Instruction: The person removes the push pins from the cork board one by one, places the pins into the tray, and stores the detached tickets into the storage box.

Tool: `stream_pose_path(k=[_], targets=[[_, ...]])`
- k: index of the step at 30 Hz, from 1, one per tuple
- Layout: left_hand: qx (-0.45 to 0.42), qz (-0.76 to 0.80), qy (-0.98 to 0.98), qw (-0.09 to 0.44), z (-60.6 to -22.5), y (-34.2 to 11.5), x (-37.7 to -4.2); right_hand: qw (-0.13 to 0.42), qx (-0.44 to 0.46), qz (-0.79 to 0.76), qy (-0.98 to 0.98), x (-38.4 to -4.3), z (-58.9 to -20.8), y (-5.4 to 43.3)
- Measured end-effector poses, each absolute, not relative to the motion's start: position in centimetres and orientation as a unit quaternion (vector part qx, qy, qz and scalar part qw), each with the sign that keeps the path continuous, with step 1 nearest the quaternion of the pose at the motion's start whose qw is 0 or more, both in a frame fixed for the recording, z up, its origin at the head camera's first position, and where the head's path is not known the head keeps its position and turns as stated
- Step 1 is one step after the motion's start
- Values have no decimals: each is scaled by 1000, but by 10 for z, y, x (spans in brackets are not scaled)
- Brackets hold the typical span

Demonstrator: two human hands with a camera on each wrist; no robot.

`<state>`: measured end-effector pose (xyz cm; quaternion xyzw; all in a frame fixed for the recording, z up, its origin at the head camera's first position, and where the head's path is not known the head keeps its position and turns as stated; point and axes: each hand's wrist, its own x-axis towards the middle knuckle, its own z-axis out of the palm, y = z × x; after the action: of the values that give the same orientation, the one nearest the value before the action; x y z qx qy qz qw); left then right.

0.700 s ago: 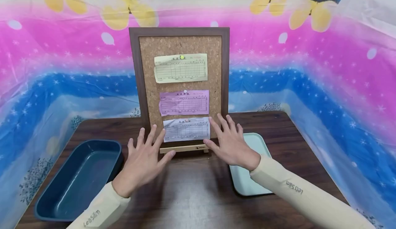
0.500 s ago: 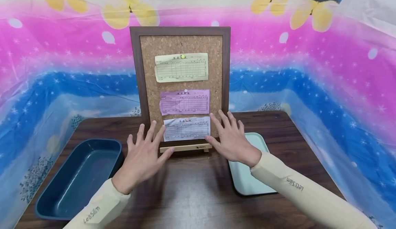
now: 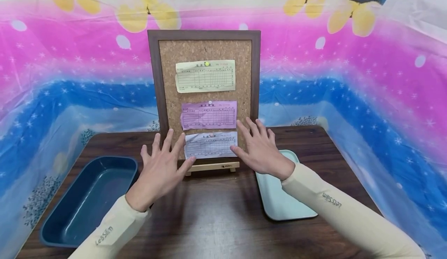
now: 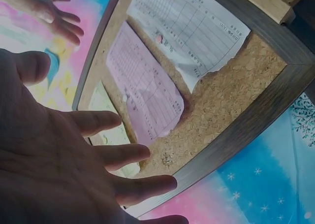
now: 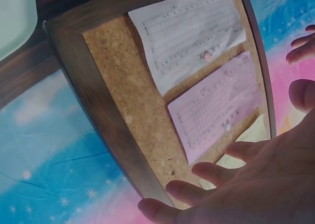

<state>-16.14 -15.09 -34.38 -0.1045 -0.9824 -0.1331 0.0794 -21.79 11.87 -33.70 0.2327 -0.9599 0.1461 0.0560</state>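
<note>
A framed cork board (image 3: 168,80) stands on a small wooden easel (image 3: 213,166). Three printed receipt slips hang on it by push pins: a yellow slip (image 3: 205,78) on top, a pink slip (image 3: 209,115) in the middle, a white slip (image 3: 211,146) at the bottom. My left hand (image 3: 158,169) is held up before the board's lower left, fingers straight and spread, holding nothing. Likewise spread, my right hand (image 3: 262,150) is before the lower right side, nearest the white and pink slips. Both wrist views show the palms apart from the board.
On the left of the brown table (image 3: 213,228) lies a deep dark teal tray (image 3: 87,197). A flat pale green tray (image 3: 279,200) lies at the right, partly under my right forearm. A printed cloth (image 3: 300,65) hangs round the back and sides.
Both hands have risen slightly toward the board, fingers still spread. The slips, board and trays have stayed in place.
</note>
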Motion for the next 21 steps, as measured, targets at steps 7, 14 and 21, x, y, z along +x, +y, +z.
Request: stream_pose_path(k=[7, 14, 21], targets=[[-108, -137, -981, 81, -337, -151, -165, 64, 243, 132, -959, -222, -326, 113], [-106, -145, -980, 84, -330, -152, -174, 62, 251, 104, -960, -225, -309, 103], [-115, -155, -975, 106, -327, -151, -179, 71, 263, 122, -954, -226, -298, 97]])
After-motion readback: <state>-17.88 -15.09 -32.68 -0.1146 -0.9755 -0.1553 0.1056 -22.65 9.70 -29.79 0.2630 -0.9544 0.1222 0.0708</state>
